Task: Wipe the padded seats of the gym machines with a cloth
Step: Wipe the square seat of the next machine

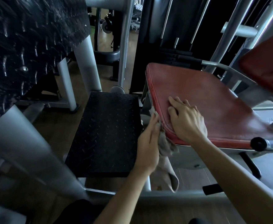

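While left fingers [155, 121] clamp cloth [165, 143] at seat [200, 94] edge | right fingers [175, 102] flat atop seat

1. This is a gym: grey steel machine frames [90, 65] fill most of the view.
2. A red padded seat [205, 102] sits on one frame, with a second red pad [268, 65] at upper right.
3. Black textured footplates belong to the machines: one low [105, 135], one tilted [27, 46] at upper left.
4. Chrome guide rods [166, 18] rise over stacked black weight plates [173, 55] behind the seat.
5. The wood floor [132, 44] runs back to more equipment [106, 21].
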Demonstrator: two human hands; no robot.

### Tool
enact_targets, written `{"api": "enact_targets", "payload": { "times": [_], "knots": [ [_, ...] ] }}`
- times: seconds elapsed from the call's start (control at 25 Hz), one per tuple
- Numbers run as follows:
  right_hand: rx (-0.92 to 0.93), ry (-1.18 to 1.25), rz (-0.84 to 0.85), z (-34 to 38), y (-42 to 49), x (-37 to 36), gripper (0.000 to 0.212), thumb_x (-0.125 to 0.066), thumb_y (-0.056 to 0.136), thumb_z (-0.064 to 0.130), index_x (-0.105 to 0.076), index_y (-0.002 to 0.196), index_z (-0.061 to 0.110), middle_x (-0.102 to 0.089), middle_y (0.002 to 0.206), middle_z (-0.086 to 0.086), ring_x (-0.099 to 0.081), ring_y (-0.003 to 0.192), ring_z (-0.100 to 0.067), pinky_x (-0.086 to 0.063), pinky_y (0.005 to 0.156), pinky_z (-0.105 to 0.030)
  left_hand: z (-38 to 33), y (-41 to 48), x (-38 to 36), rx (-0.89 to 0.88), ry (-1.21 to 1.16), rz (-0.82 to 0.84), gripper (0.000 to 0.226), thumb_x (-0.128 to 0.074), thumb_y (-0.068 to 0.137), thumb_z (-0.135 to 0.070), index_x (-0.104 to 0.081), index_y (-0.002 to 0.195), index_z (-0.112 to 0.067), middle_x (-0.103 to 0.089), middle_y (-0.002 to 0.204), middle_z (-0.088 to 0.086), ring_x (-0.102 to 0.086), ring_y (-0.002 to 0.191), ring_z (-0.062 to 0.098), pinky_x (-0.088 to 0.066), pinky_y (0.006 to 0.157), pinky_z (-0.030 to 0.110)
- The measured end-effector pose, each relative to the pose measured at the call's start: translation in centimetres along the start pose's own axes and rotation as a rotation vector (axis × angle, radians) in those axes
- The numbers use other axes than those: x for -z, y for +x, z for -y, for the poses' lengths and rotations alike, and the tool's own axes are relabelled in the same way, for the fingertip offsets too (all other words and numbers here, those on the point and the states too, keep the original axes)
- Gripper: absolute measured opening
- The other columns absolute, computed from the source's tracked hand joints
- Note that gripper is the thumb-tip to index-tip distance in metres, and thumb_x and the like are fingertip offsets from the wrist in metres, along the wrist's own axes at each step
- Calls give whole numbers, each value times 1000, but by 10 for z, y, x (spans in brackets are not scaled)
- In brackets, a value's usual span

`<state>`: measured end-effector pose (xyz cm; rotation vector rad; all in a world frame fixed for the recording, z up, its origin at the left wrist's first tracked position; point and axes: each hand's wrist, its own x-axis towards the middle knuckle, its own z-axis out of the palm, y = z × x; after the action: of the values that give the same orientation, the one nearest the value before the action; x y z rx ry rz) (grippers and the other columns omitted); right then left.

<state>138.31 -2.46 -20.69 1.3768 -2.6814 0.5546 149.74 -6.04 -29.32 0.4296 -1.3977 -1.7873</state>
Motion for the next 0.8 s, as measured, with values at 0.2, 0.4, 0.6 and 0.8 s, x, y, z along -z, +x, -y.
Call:
{"api": "enact_targets", "payload": {
  "times": [0.2,0.4,0.6,0.8],
  "knots": [
    [-9,-3,11,2,-1,3,49,-29,105,35,-37,154,31,-30,163,7,-21,152,-22,-15,125,-44,-2,21,11,19,-13,17,42,-38,109,-21,-44,149,-9,-51,151,1,-47,139,8,-37,118,36],
    [-2,-11,5,-1,1,-2,50,-30,104,35,-38,153,33,-31,163,6,-21,153,-21,-15,125,-43,0,3,5,-16,23,5,41,-40,109,-17,-44,149,-9,-46,154,-5,-42,140,0,-35,117,24],
    [4,-35,15,-2,4,0,50,-30,104,36,-38,153,34,-29,163,7,-20,153,-19,-15,124,-42,-4,32,9,-15,-8,-13,40,-40,109,-22,-47,147,-13,-47,154,-5,-45,138,0,-37,118,31],
    [39,-49,81,-4,6,3,50,-32,104,37,-34,154,38,-26,164,11,-20,152,-18,-15,123,-39,6,2,2,-35,-58,-24,41,-41,108,-20,-46,149,-14,-45,154,-10,-41,143,6,-34,120,36]
  ]
}}
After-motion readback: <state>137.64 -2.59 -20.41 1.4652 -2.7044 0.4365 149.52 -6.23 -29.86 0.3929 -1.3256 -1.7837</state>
